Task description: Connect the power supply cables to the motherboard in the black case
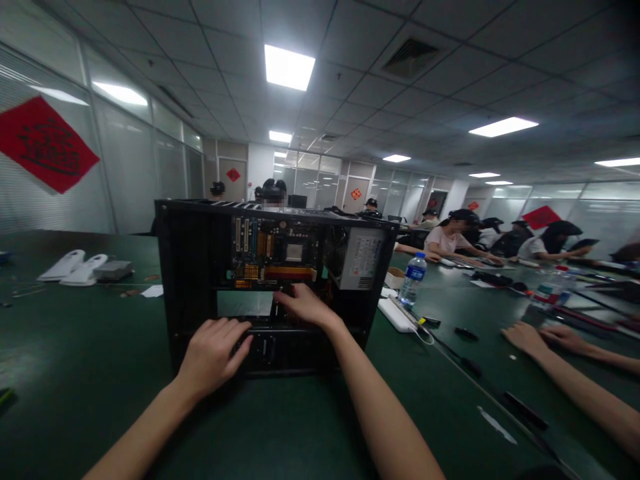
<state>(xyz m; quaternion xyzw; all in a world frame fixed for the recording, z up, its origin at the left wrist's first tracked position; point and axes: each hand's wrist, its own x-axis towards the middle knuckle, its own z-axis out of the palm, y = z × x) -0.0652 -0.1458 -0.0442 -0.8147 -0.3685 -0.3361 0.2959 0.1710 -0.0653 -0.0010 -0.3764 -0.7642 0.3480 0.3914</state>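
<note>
An open black computer case [190, 267] stands on the green table [75, 373] in front of me, its side off, showing a motherboard [273, 257] and a grey power supply [361, 259]. My left hand [213, 353] rests on the case's lower front frame, fingers curled over the edge. My right hand [305, 305] reaches into the case just below the motherboard, fingers bent and pressed together on something I cannot make out.
A water bottle [413, 279] and a white power strip [397, 315] sit right of the case. A neighbour's hands [543, 337] lie on the table at right. White objects [75, 267] lie far left. Several people sit along the right side.
</note>
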